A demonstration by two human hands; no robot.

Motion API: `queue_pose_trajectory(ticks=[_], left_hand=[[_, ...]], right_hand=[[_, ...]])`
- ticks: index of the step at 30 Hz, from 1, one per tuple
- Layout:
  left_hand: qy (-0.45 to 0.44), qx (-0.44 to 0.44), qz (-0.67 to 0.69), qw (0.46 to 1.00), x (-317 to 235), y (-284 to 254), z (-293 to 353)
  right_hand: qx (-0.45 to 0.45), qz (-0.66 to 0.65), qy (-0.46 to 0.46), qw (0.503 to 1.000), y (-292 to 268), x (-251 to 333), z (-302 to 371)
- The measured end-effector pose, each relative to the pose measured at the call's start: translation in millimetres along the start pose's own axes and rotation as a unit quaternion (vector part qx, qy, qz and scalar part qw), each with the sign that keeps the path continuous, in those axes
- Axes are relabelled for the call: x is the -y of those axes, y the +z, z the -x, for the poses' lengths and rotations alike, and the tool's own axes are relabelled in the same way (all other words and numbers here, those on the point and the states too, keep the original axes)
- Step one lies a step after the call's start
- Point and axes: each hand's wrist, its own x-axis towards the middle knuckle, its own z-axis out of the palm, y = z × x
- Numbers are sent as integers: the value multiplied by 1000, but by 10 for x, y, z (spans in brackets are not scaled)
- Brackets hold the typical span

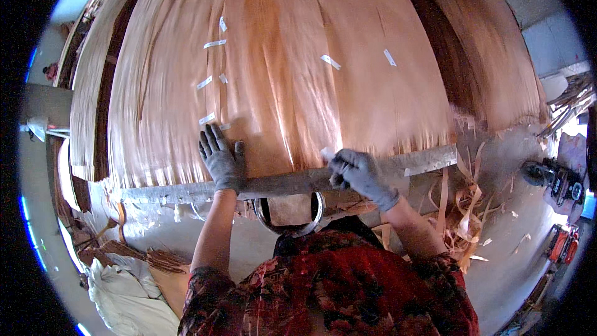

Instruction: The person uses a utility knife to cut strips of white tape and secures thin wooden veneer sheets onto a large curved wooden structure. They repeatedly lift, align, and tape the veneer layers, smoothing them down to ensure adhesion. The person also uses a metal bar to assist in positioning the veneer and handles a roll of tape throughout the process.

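Observation:
A large sheet of thin reddish-brown wood veneer (385, 99) lies before me, with lengthwise splits and several short white tape strips stuck across it. My left hand (222, 160), in a grey glove, rests flat on the near part of the sheet with fingers stretched out. Its fingertips are just below a tape strip (207, 119). Near the sheet's front edge, my right hand (362, 177), gloved too, is closed in a pinch. A small white piece of tape (327, 154) sticks out from its fingertips, by a split in the veneer.
A grey front rail (292, 182) runs along the table's near edge, with a dark ring (288, 229) below it. Curled veneer scraps (467, 208) hang and lie on the right. Pale sacking (127, 295) lies at lower left; red-and-black gear (563, 244) stands far right.

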Motion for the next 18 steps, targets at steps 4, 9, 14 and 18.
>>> queue_pose_trajectory(ticks=[4,9,14,18], left_hand=[[-4,9,17,1000,3,-5,8],[-4,-11,11,1000,96,37,47],[7,-37,70,997,54,11,9],[-7,-98,243,965,210,151,77]], right_hand=[[-104,84,58,989,-396,-83,-40],[-183,126,-26,975,-831,-122,79],[-318,83,-102,939,-1567,-392,357],[-378,-27,-78,922,-1932,-445,717]])
